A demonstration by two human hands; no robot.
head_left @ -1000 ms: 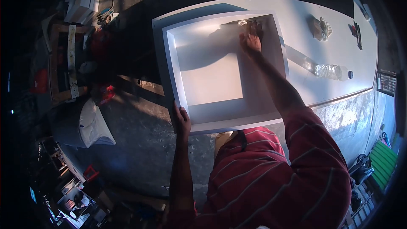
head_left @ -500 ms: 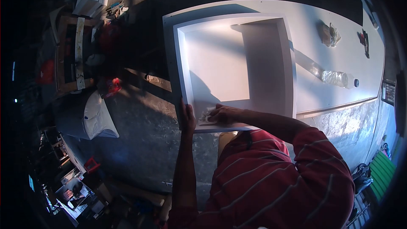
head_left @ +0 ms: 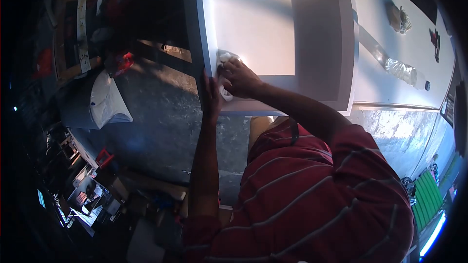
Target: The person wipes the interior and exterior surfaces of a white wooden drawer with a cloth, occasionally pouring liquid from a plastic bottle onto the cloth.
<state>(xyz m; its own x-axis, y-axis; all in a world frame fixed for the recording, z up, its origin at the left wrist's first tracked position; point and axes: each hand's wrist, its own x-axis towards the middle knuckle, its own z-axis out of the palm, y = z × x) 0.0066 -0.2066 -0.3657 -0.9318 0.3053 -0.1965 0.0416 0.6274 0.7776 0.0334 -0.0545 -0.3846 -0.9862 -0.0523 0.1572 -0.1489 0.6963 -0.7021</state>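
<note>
A shallow, open white box (head_left: 347, 44) with raised sides lies in front of me on a white tabletop. My left hand (head_left: 211, 95) grips its left side near the front corner, fingers along the outer wall. Inside that corner my right hand (head_left: 240, 78) is closed on a crumpled white cloth (head_left: 227, 59) and presses it to the inside of the left wall. Part of the cloth is hidden under my fingers. Sunlight falls across the box floor, with shadow along the right and front.
On the white tabletop (head_left: 373, 80) to the right lie a clear plastic bottle (head_left: 402, 72), a brush-like bundle (head_left: 399, 18) and a dark red-marked tool (head_left: 434, 45). A wooden frame (head_left: 62, 51) and a curved white piece (head_left: 109, 100) stand on the left, above the dark floor.
My right hand has moved the cloth from the front wall, up along the left inner wall. The left hand keeps its hold. The view has shifted, so the box appears higher.
</note>
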